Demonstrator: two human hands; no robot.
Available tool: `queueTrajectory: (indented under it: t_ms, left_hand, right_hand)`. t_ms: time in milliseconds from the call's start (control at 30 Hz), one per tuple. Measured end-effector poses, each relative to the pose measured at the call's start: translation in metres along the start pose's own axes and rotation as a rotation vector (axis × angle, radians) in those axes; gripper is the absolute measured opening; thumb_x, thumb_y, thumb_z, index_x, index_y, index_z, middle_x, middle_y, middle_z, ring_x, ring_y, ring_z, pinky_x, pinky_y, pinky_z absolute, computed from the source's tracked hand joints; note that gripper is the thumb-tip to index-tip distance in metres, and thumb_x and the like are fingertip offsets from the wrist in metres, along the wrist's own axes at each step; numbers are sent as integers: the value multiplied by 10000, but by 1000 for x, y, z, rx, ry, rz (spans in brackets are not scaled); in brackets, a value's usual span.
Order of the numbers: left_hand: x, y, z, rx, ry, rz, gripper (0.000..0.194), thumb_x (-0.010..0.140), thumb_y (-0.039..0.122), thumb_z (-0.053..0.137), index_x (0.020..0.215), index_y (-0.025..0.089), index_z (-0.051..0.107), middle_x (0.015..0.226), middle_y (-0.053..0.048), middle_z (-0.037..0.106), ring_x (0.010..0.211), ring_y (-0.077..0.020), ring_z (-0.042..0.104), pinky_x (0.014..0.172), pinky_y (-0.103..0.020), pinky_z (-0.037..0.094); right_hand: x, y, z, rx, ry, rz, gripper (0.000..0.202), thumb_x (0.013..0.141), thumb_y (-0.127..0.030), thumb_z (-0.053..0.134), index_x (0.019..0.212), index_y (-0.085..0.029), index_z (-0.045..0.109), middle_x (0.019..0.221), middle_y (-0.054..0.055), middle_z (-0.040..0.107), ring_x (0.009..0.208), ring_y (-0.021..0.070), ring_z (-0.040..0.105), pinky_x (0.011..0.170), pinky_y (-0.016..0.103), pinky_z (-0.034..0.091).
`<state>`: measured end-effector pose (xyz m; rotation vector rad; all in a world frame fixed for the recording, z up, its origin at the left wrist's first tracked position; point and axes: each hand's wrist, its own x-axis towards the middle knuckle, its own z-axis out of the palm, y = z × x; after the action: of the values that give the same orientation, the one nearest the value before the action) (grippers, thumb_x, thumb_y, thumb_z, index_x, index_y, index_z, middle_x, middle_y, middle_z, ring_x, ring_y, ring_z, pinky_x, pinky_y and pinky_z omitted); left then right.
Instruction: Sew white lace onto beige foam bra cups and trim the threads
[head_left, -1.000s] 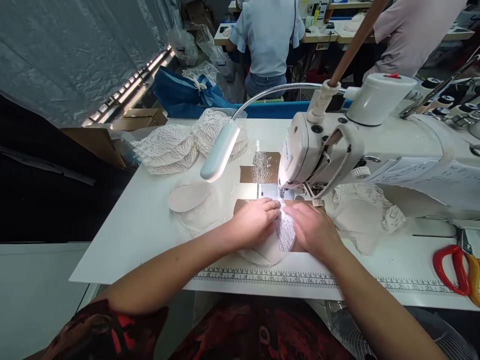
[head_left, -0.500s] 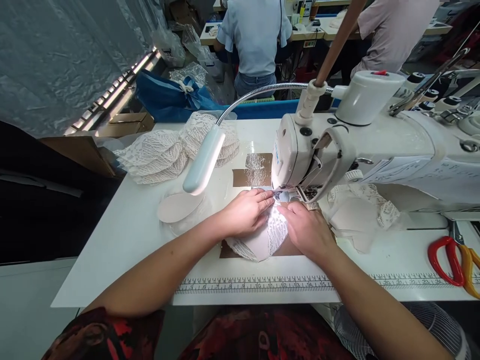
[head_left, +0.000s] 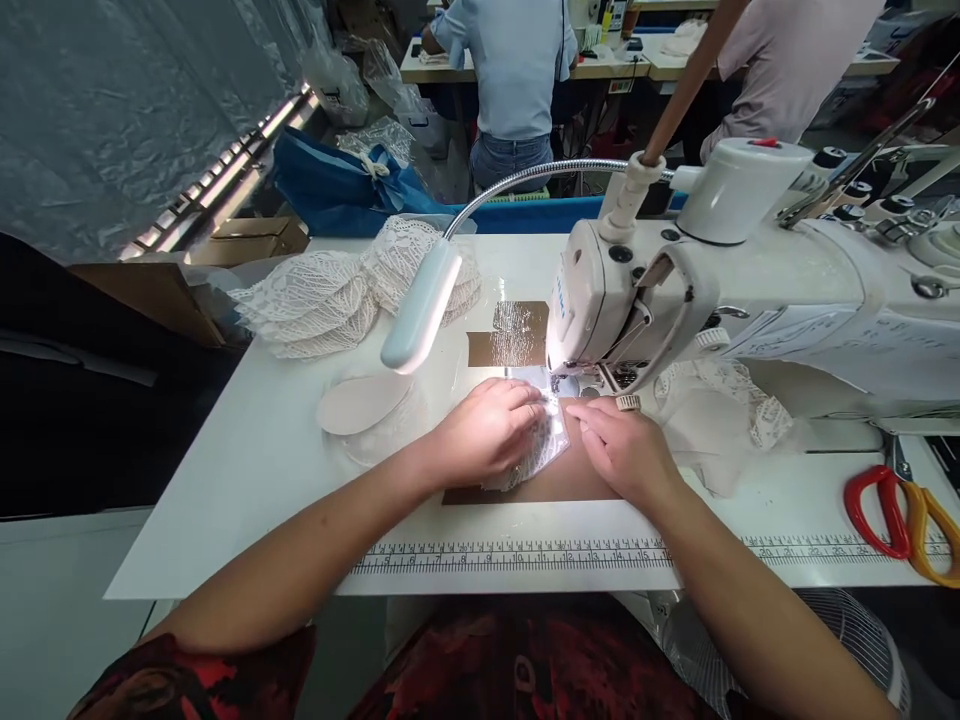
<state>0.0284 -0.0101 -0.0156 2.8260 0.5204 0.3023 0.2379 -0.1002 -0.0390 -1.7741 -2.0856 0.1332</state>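
Note:
Under the needle area of the white sewing machine [head_left: 592, 290] lies a white lace piece [head_left: 551, 440], brightly lit. My left hand [head_left: 495, 425] rests over the lace, its fingers bent and close together, pressing it to the table and covering its left part. To the right, my right hand [head_left: 619, 440] sits on the brown patch [head_left: 570, 480], thumb and forefinger nearly together just off the lace's right edge. Whether anything thin is between those fingertips cannot be made out.
Lace stacks [head_left: 307, 300] lie at the back left beneath a lamp [head_left: 421, 305]; pale oval pads [head_left: 364, 405] are nearer. More lace pieces [head_left: 709, 420] and scissors [head_left: 889, 510] lie right. A ruler strip [head_left: 525, 556] lines the front edge. Two people sit beyond.
The lace piece has turned and shifted, with less of it showing below my left hand. My right hand has come off the lace, onto the brown patch. The view has moved slightly.

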Motion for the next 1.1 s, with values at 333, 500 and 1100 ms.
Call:
queueTrajectory:
  t_ms: [333, 500, 1100]
  left_hand:
    - [-4, 6, 17, -110, 92, -59, 228, 921, 203, 423, 801, 141, 606, 776, -65, 612, 744, -189, 522, 705, -321, 427]
    - [-8, 3, 11, -207, 84, -106, 182, 915, 224, 439, 829, 155, 584, 801, -57, 607, 771, -189, 529, 742, -322, 441]
    - [-11, 6, 24, 164, 23, 165, 299, 962, 221, 433, 1190, 223, 626, 836, -54, 581, 735, -180, 476, 793, -383, 350]
  right_hand:
    - [-2, 0, -5, 113, 48, -14, 297, 897, -138, 445, 1002, -176, 720, 971, 78, 720, 833, 187, 642, 721, 288, 481]
    - [-5, -7, -15, 122, -157, -202, 300, 887, -103, 457, 1066, -165, 690, 911, 69, 683, 826, 182, 587, 727, 288, 445]
    - [-34, -19, -8, -141, -196, -170, 383, 839, -12, 461, 1115, -193, 655, 932, 56, 626, 801, 197, 480, 723, 316, 344]
